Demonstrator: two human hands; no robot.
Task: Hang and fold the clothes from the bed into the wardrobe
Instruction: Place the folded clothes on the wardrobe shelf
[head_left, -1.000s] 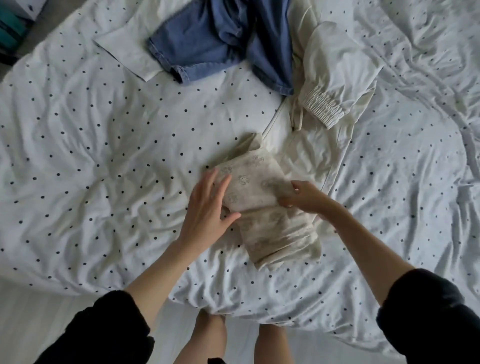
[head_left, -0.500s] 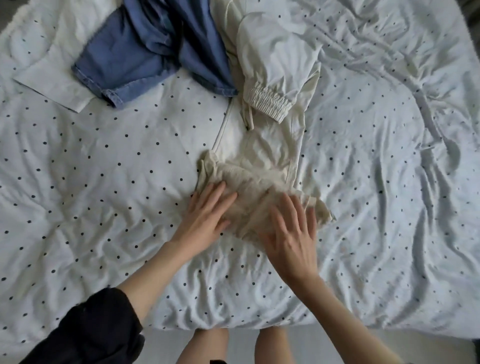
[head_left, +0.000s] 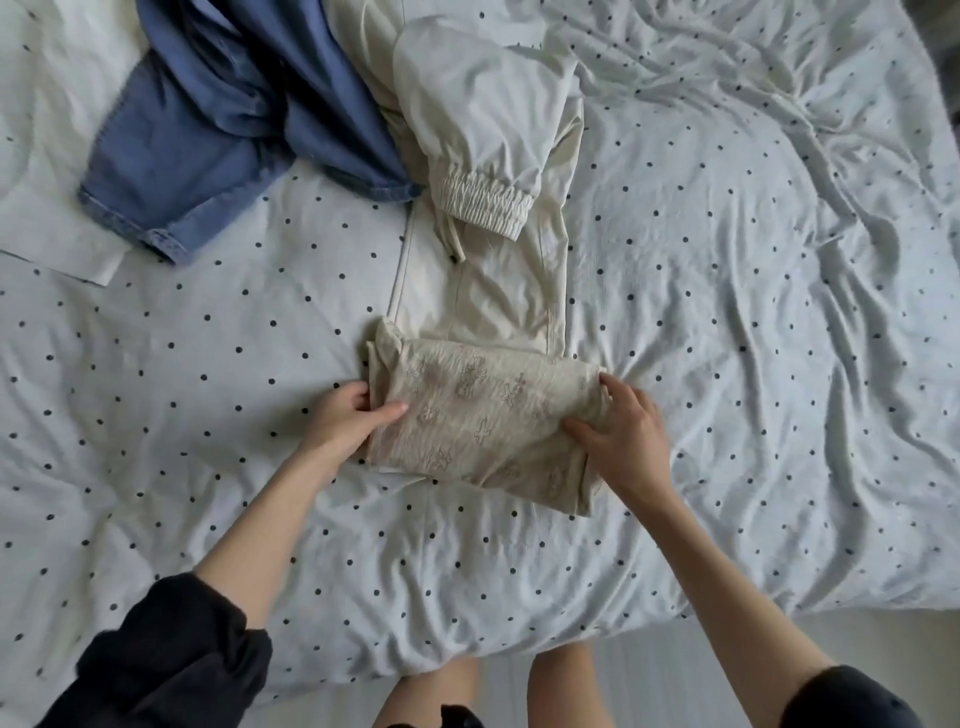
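Note:
A folded beige patterned garment lies on the bed near its front edge. My left hand grips its left end, thumb on top and fingers tucked under the edge. At the right end my right hand holds the cloth with thumb and fingers curled round it. Behind the folded piece, a pair of cream trousers with an elastic cuff stretches away. Blue denim clothing is heaped at the back left.
The bed wears a white cover with dark dots, rumpled on the right. A flat white cloth lies under the denim at the left. Pale floor shows below the bed's front edge, where my legs stand.
Both hands went from pressing flat on the folded garment to gripping its two ends. The garment now lies wider and squarer across the bed.

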